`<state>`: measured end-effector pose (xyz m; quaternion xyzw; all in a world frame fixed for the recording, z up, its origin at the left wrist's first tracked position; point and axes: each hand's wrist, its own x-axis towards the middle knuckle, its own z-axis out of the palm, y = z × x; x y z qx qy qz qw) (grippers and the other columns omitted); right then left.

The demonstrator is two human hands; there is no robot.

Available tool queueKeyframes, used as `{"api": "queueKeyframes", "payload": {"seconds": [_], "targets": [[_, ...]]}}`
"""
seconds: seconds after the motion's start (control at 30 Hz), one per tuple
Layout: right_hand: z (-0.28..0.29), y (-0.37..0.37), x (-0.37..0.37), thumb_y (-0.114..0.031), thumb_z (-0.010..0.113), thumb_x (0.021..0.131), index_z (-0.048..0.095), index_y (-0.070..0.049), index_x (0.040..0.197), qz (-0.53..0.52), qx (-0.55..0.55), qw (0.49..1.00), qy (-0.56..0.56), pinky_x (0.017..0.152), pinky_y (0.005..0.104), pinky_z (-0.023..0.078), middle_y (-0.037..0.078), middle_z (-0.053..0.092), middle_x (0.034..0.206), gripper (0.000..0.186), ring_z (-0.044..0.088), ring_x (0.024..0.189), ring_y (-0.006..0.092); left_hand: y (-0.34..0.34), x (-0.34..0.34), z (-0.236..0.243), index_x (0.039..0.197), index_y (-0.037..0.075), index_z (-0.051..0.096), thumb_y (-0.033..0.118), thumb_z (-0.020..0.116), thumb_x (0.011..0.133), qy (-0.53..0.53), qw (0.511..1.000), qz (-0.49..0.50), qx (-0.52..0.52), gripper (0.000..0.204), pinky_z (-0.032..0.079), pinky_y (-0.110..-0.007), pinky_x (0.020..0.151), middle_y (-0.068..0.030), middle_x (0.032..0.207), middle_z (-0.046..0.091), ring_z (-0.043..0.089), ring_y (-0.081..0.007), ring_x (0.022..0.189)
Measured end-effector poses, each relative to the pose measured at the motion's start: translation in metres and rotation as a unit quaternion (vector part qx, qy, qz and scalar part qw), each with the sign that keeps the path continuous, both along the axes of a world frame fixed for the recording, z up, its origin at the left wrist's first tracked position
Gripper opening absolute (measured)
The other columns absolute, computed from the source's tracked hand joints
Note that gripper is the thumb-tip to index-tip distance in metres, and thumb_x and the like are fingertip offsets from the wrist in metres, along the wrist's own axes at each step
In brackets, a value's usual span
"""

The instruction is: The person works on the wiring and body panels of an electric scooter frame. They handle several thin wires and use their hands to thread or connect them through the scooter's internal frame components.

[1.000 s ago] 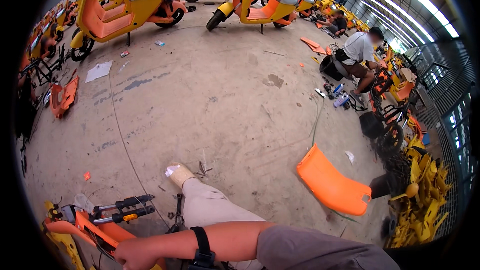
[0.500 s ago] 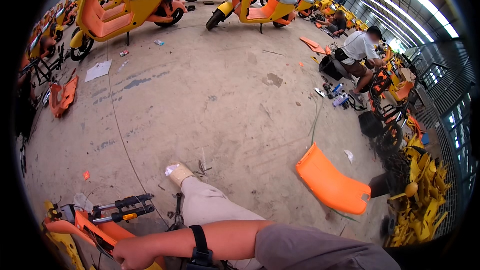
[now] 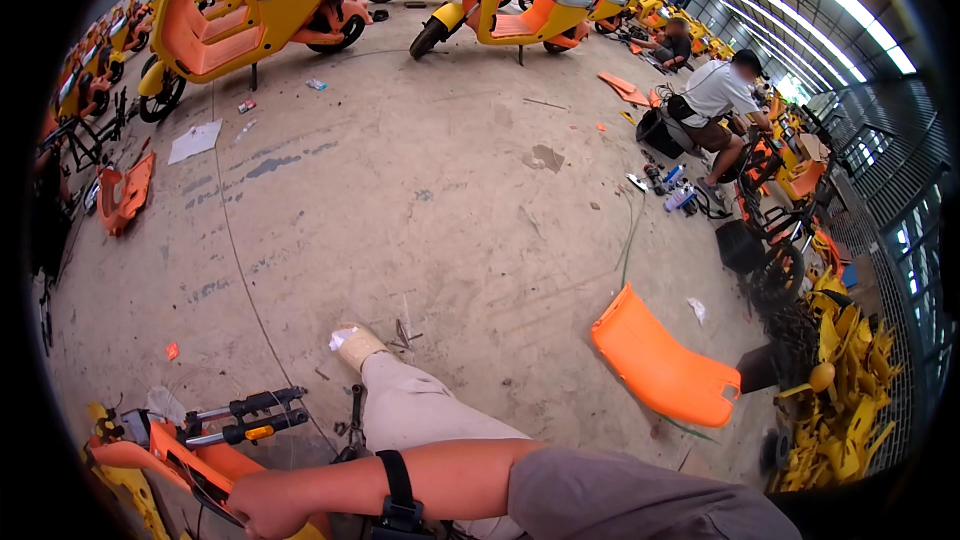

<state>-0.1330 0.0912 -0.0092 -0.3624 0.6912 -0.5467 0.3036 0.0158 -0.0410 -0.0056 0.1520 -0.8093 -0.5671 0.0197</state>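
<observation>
My right hand (image 3: 268, 504) reaches across from the lower right, at the end of a forearm with a black strap (image 3: 401, 492). Its fingers are curled closed against a partly dismantled scooter at the lower left. What they grip is hidden below the hand. Under and beside the hand lies an orange body panel (image 3: 182, 452), with thin dark cables near it. A pair of fork tubes (image 3: 262, 418) with an amber reflector sticks out just beyond. Yellow trim (image 3: 140, 498) runs along the scooter's near left side. My left hand is out of view.
An orange curved panel (image 3: 660, 360) lies on the floor to the right, near a heap of yellow parts (image 3: 845, 390). A person in a white shirt (image 3: 722, 90) works beside a stripped scooter frame. Yellow scooters (image 3: 230, 25) stand in rows beyond. My shoe (image 3: 357, 347) rests mid-floor.
My right hand has shifted very slightly at the orange panel, its fingers still curled. The view has moved a touch. The person in the white shirt has changed posture a little.
</observation>
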Motion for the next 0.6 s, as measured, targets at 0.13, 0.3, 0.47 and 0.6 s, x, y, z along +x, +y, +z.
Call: {"api": "queueKeyframes", "payload": {"seconds": [0.13,0.3,0.47,0.6], "targets": [[0.016,0.009,0.001,-0.018,0.067,0.073,0.070,-0.002,0.081,0.022,0.029,0.999,0.007,0.067,0.0428,0.050,0.018,0.067,0.078,0.018,0.066,0.077,0.0343,0.012,-0.004,0.011,0.114,-0.007,0.057,0.016,0.058,0.096,0.011,0.999,-0.007,-0.044,0.029,0.047,-0.033,0.083,-0.0142,0.106,0.063,0.059,-0.0215,0.096],[0.007,0.006,0.006,-0.017,0.067,0.069,0.071,-0.003,0.080,-0.008,0.077,0.996,0.043,0.067,0.0439,0.051,0.018,0.067,0.078,0.018,0.066,0.077,0.0356,-0.001,-0.005,0.005,0.111,-0.005,0.059,0.016,0.061,0.093,-0.022,0.980,-0.063,-0.189,0.027,0.048,-0.033,0.081,-0.0140,0.100,0.065,0.060,-0.0214,0.090],[0.006,0.004,0.008,-0.016,0.066,0.067,0.071,-0.004,0.079,-0.017,0.090,0.992,0.084,0.067,0.0447,0.051,0.018,0.067,0.077,0.017,0.066,0.076,0.0367,0.006,-0.004,0.002,0.109,-0.005,0.060,0.016,0.063,0.092,-0.062,0.991,-0.003,-0.117,0.028,0.048,-0.032,0.080,-0.0132,0.097,0.065,0.060,-0.0202,0.089],[0.001,0.007,0.010,-0.014,0.064,0.067,0.071,-0.005,0.080,-0.024,0.097,0.991,0.084,0.067,0.0450,0.051,0.018,0.067,0.077,0.017,0.066,0.077,0.0363,0.013,-0.004,0.004,0.108,-0.005,0.061,0.015,0.065,0.089,-0.025,0.992,-0.002,-0.124,0.027,0.048,-0.032,0.079,-0.0127,0.096,0.065,0.059,-0.0189,0.088]]}}
